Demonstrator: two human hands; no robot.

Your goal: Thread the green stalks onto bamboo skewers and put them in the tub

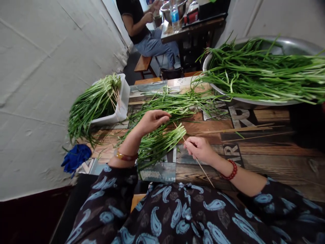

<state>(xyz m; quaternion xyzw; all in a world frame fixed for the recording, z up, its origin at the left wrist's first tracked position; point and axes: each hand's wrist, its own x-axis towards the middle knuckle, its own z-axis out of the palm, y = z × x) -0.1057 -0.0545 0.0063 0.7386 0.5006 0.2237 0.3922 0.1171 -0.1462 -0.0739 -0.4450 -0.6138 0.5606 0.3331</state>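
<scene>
My right hand pinches a thin wooden skewer, which slants from the table's front edge up to the cut ends of a bunch of green chives. That bunch lies on the table in front of me, its pale ends pointing right. Over its far side is my left hand, fingers extended and thumb apart, with nothing visible in it. More loose chives are spread just beyond my left hand. Several other skewers lie flat on the table to the right.
A white bin at the left holds skewered chives. A large metal basin heaped with chives stands at the back right. A blue glove lies by the left wall. Beyond, a person sits at another table.
</scene>
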